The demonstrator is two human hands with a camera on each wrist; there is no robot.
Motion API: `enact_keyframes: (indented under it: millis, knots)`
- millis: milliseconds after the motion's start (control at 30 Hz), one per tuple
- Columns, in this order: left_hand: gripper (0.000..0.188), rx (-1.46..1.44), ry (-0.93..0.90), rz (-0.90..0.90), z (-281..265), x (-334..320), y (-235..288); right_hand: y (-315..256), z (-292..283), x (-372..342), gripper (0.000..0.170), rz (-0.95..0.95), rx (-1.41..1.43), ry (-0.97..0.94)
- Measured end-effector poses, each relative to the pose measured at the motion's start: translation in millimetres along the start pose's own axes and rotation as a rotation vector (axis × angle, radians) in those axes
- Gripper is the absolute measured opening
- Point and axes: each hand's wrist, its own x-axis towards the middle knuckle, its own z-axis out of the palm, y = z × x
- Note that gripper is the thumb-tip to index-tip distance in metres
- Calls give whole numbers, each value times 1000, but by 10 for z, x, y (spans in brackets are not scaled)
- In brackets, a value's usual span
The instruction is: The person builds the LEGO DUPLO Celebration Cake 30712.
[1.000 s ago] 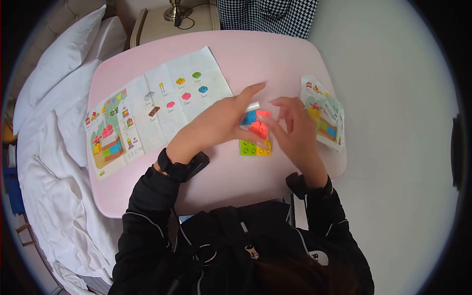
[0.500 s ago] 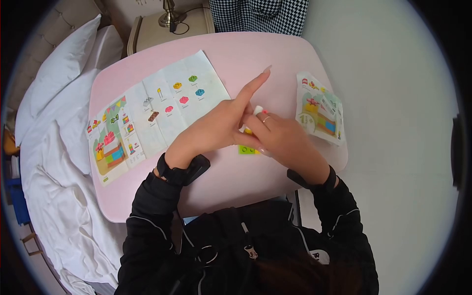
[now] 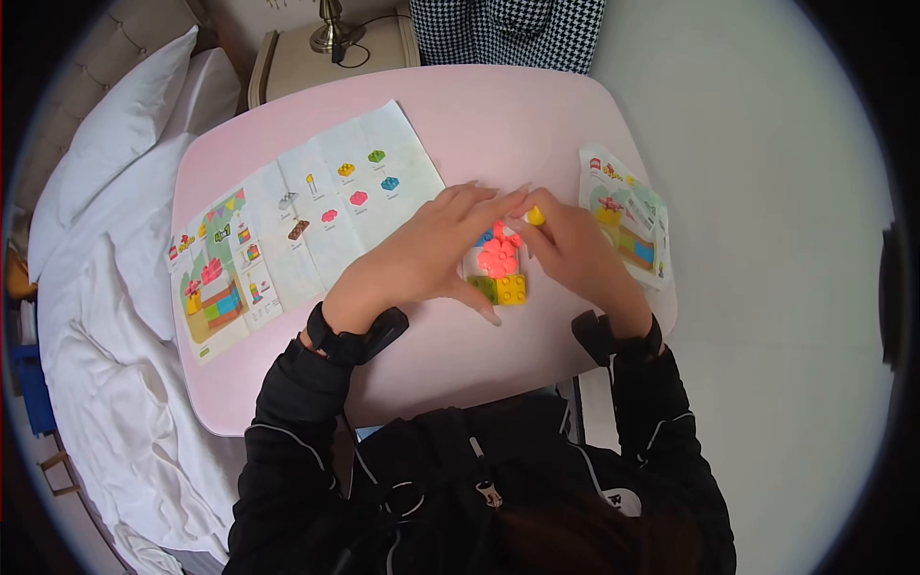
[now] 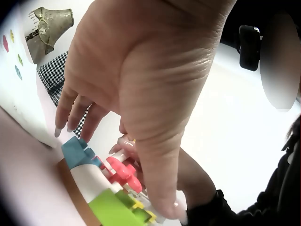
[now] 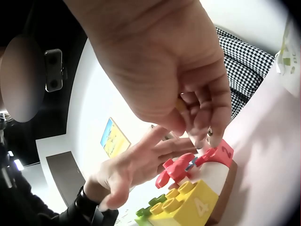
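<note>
My right hand [image 3: 573, 247] pinches a white candle piece with a yellow tip [image 3: 535, 216], tilted over the far right of a toy brick stack. My left hand [image 3: 422, 240] arches along the stack's left side, fingers extended, thumb apart near the front. The stack has a brown base [image 4: 75, 195] under a white layer [image 4: 89, 182]. On top sit a blue brick [image 4: 73, 153], a green brick [image 4: 110, 209], a yellow brick [image 5: 202, 205] marked 4 and a pink-red brick [image 5: 225, 153] marked 2. A coral flower-shaped piece [image 3: 497, 259] lies in their middle.
An unfolded instruction sheet [image 3: 316, 206] covers the left of the pink table [image 3: 489, 105]. A printed plastic bag [image 3: 628, 216] lies at the right edge. Beyond the table are a bed [image 3: 105, 316], a nightstand [image 3: 287, 67] and houndstooth cloth [image 3: 546, 38].
The right hand has come over the stack and now holds the candle tilted, its yellow tip showing. The left index finger has swung down toward the stack; the coral flower piece is in view again.
</note>
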Motion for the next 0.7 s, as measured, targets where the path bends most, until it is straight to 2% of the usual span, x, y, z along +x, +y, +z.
enact_keyframes:
  millis: [67, 133, 200, 367, 500, 567, 700]
  knots:
    - [121, -11, -30, -20, -12, -6, 20, 18, 42, 37, 24, -45, -125, -21]
    - [127, -89, -152, -193, -28, 14, 51, 18, 109, 52, 26, -65, -177, -21]
    - [130, -117, -164, -216, -39, 35, 77, 12, 115, 67, 27, -87, -230, -21]
    - [136, -143, -166, -215, 13, 26, 56, -65, 120, 75, 30, 78, -154, -82]
    - [135, -126, -133, -162, 48, 23, 64, 4, 163, 35, 30, 66, -80, -8]
    - [134, -122, -140, -161, 38, 27, 58, 83, 136, -19, 32, -18, 135, 19]
    - [130, -133, -144, -197, 21, 21, 64, 153, 69, -179, 37, 57, 241, 98]
